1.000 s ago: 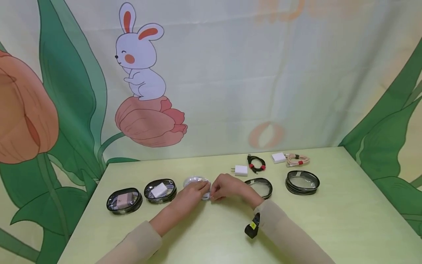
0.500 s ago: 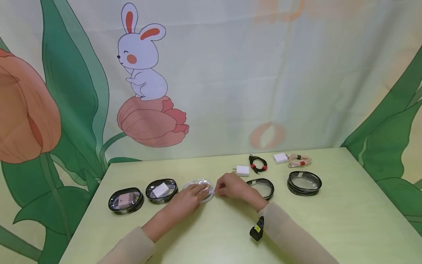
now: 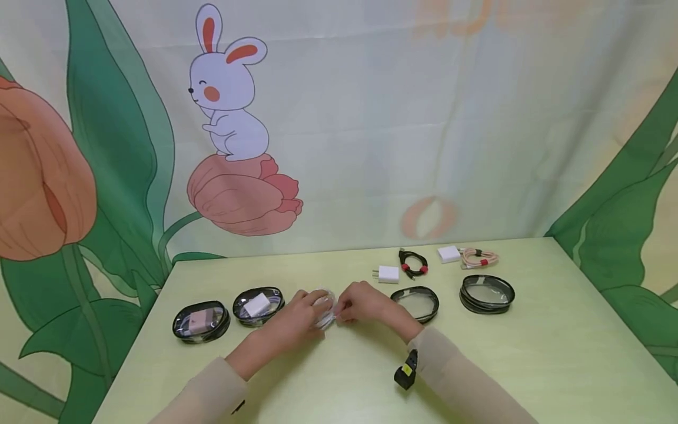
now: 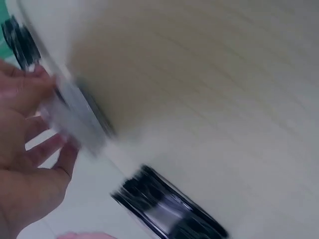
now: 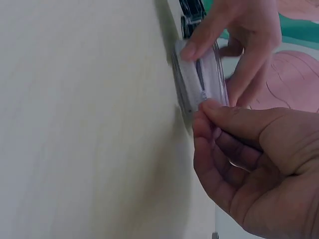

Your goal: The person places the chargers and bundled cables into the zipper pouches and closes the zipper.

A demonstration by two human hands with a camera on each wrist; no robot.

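A small clear zip pouch with a white rim lies between my two hands near the middle of the table. My left hand grips it from the left. In the right wrist view the left thumb presses the zip side, with the fingers behind. The dark zip line runs along the pouch's white side. My right hand pinches the zip's end by the slider, thumb against bent forefinger; the fingertips hide the pull. In the left wrist view the pouch is blurred.
Left of the hands are two black-rimmed clear pouches, one with a white charger, one with a pinkish charger. To the right stand two more black-rimmed pouches. Behind are white plug chargers, a black cable and a pink cable.
My left hand has gone from lying flat over the pouch to gripping its left side, knuckles raised. My right hand shifts slightly right, then back left, still pinching at the pouch's right end.
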